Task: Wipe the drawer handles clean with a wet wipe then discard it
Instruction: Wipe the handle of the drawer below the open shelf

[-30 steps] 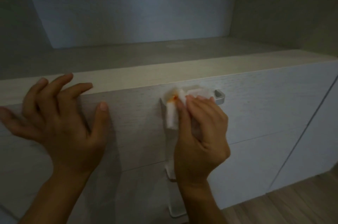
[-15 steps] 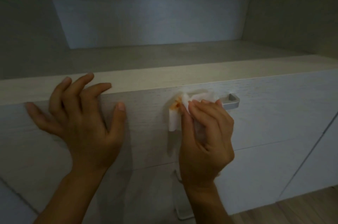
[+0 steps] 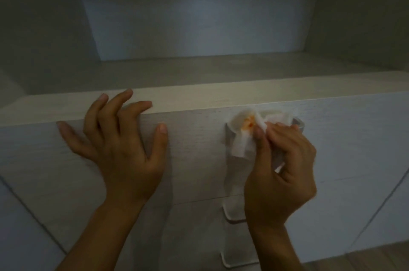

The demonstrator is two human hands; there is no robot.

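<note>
White wet wipe (image 3: 240, 144), crumpled and folded, with an orange-red stain near its upper middle. Draped over the left end of the top handle (image 3: 298, 125), one flap hanging just below it against the drawer front (image 3: 354, 138). Only the right metal end of that handle showing past the wipe.

Right hand (image 3: 281, 173) raised from below the top handle, back of the hand toward the camera. Fingers curled, thumb and fingertips pinching the wipe and pressing it onto the handle. Left hand (image 3: 124, 149) well to the left of the top handle, fingers spread and slightly bent, fingertips resting on the cabinet's top edge (image 3: 199, 98), thumb flat on the drawer front, holding nothing. Hands apart.

Wipe at the right hand's fingertips, bunched between them and the top handle, well clear of the left hand. Second handle (image 3: 232, 212) and third handle (image 3: 232, 259) straight below the top handle, both partly hidden by the right wrist. Strip of wooden floor (image 3: 376, 257) far below and right of the top handle.
</note>
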